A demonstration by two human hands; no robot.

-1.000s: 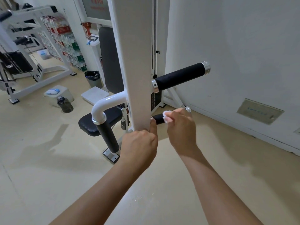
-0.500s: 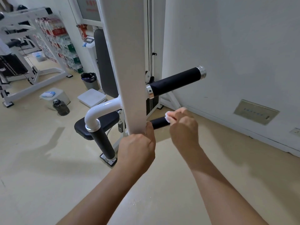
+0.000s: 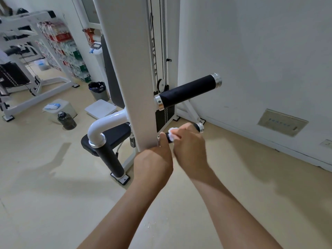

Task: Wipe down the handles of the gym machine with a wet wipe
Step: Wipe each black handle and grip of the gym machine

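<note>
Slid inward, right hand (image 3: 190, 146) clenches crumpled white wipe (image 3: 172, 133) round matte black handle (image 3: 195, 126); left hand (image 3: 152, 162) grips post (image 3: 133, 87).

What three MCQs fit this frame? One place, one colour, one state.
1. Where is the wet wipe?
A) on the floor
B) on the lower handle, under the right grip
C) on the seat

2. The upper handle padding is:
A) red
B) white
C) black

3. The left grip is:
A) hanging free
B) holding a bottle
C) curled round the white upright

Key:
1 B: the wipe shows white at the fingers, against the lower handle.
2 C: the foam between the chrome ends is black.
3 C: the fingers wrap the upright's lower end.
</note>
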